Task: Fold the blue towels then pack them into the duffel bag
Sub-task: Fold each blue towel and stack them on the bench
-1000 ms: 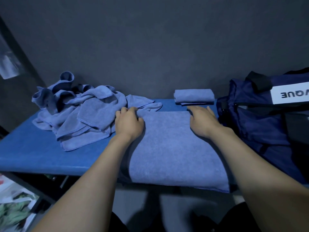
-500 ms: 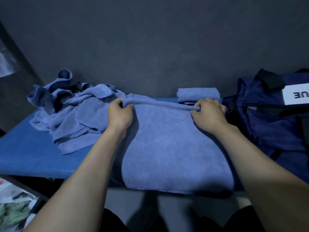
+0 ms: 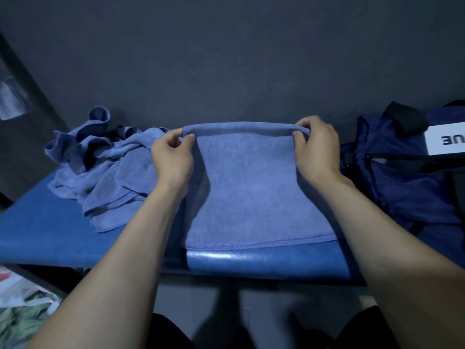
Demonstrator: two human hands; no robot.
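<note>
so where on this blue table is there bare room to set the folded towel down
Bare table shows at the front left, below the towel pile, and in a thin strip along the front edge under the held towel. The right end is crowded by the duffel bag.

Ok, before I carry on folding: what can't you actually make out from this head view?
- Duffel bag: cut off by the right frame edge; its opening isn't clearly visible.
- Bag label: lettering cropped by the same edge.
- Table behind the lifted towel: hidden by the towel.
- Unfolded pile: towel count unclear, layers overlap.
- Floor clutter, lower left: blurred.
</note>
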